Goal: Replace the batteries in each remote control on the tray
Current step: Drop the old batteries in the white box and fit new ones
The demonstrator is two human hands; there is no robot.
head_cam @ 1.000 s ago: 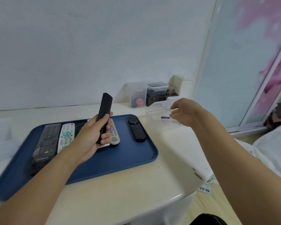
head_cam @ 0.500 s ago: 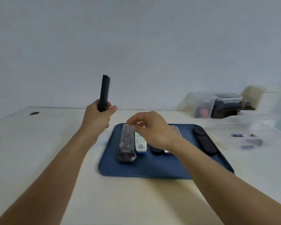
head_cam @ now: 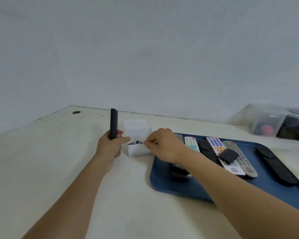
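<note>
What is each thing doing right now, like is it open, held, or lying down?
Black remote: upright, gripped by left hand.
White box: open, batteries inside.
Right hand: fingers curled at the box's opening; a grip on a battery can't be told.
Blue tray: flat on table, remotes lying on it.
Small black cover: loose, resting on remotes.

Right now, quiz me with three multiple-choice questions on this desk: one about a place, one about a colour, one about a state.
1. Where is the white box?
A. on the tray
B. on the desk left of the tray
C. on the floor

2. What colour is the tray?
A. red
B. white
C. blue

3. How is the black remote held?
A. upright in the left hand
B. lying flat on the tray
C. in the right hand

Answers: 1 B, the box sits on the desk beside the tray's left edge. 2 C, its rim is dark blue. 3 A, left fingers grip its lower end.
</note>
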